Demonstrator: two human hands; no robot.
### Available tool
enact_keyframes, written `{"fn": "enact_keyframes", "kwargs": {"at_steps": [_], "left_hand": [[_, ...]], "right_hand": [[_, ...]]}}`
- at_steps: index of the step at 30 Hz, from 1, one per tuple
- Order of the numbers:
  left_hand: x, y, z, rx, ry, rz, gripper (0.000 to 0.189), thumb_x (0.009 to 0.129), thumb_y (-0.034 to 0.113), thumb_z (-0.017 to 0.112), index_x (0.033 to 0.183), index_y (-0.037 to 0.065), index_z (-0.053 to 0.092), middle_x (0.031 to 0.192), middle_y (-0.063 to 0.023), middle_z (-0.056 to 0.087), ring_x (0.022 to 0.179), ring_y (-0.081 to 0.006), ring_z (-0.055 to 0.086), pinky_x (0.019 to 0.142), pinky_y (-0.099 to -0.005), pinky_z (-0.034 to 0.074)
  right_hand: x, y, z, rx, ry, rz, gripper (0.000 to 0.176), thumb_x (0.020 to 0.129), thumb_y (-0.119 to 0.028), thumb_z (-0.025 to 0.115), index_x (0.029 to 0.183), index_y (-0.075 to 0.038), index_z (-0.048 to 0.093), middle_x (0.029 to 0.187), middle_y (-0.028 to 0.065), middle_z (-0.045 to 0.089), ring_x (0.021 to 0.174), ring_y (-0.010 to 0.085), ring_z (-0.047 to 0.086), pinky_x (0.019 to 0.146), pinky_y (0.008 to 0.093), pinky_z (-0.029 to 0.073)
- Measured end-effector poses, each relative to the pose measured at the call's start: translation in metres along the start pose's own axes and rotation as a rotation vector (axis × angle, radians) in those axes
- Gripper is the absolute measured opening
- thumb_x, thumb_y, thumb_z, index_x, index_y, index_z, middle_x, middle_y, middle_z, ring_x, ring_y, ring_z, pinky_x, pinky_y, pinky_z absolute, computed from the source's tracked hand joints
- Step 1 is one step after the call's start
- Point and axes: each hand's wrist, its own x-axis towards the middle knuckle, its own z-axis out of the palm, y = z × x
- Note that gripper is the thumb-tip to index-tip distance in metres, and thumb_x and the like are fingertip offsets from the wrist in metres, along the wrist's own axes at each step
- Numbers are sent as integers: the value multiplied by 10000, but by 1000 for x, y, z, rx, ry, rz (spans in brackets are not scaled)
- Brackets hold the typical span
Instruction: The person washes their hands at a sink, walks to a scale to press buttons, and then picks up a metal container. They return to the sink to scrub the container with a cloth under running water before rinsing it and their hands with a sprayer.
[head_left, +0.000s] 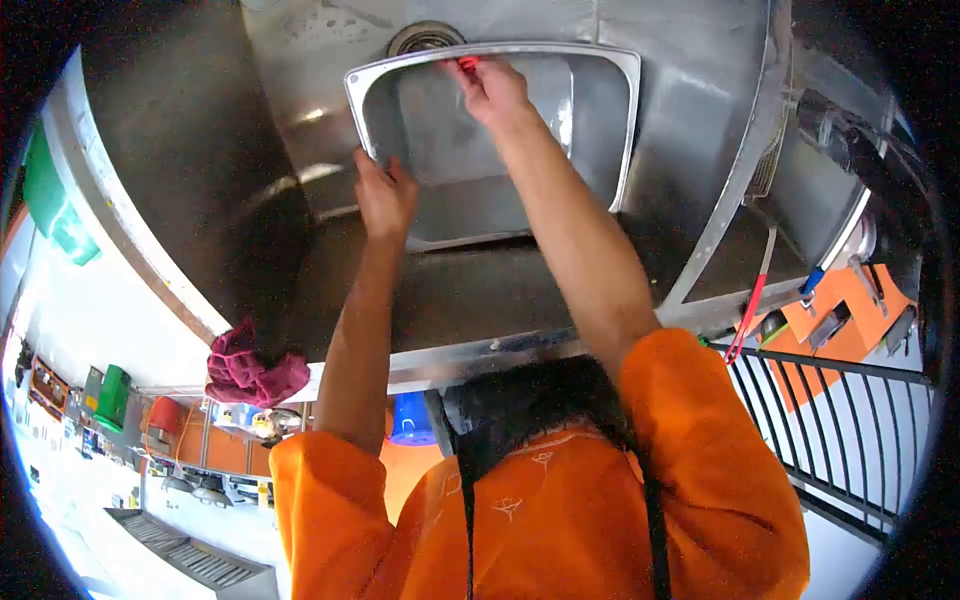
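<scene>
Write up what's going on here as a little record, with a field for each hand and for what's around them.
Place: a metal sink with a round drain
Main object: a deep rectangular metal pan, inside the sink
Left hand: on the pan's left rim
Right hand: holding something small and red by the far rim; too blurred to name
Sink's front edge, left: crumpled maroon cloth
Sink's right side: red-handled utensil
Clothing: orange top

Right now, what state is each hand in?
Left hand: closed on the metal pan's rim.
Right hand: closed on a red item, too blurred to name.
</scene>
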Motion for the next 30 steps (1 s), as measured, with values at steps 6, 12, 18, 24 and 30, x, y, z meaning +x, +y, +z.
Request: {"fn": "enact_keyframes", "kwargs": {"at_steps": [6, 12, 18, 24, 30], "left_hand": [[2, 0, -2, 12, 33, -9, 292, 790, 51, 516, 1042, -27, 393, 759, -294, 576, 740, -469, 566, 607, -487, 442], [3, -13, 6, 2, 42, 38, 279, 796, 70, 527, 1021, -23, 390, 728, -274, 569, 714, -464, 570, 592, -477, 443], [-1, 10, -6, -13, -36, -102, 270, 809, 104, 506, 1008, -15, 367, 751, -312, 547, 709, -488, 543, 601, -507, 413], [0, 0, 4, 65, 41, -103, 327, 798, 108, 525, 1051, -18, 362, 765, -309, 559, 744, -497, 541, 627, -526, 415], [3, -6, 4, 101, -45, -135, 366, 791, 107, 533, 1099, 6, 363, 784, -291, 573, 752, -488, 550, 648, -524, 430]], "right_hand": [[-5, -92, -33, -11, 87, -225, 141, 837, 27, 443, 927, 40, 550, 953, 163, 592, 882, 274, 583, 767, 352, 535], [32, 25, -19, -503, 187, -611, 119, 806, -34, 517, 900, 23, 563, 858, 97, 608, 768, 190, 572, 601, 314, 478], [50, 154, -1, -492, 217, -533, 215, 830, -71, 425, 732, -6, 605, 675, 99, 567, 633, 190, 549, 552, 334, 446], [-41, 68, -33, -1426, -365, -814, 124, 797, -130, 533, 861, -35, 581, 807, 173, 569, 755, 309, 568, 625, 422, 424], [-25, -18, -97, -2021, 272, -987, 156, 816, -179, 522, 894, -45, 541, 955, 164, 510, 914, 337, 503, 749, 456, 405]]}}
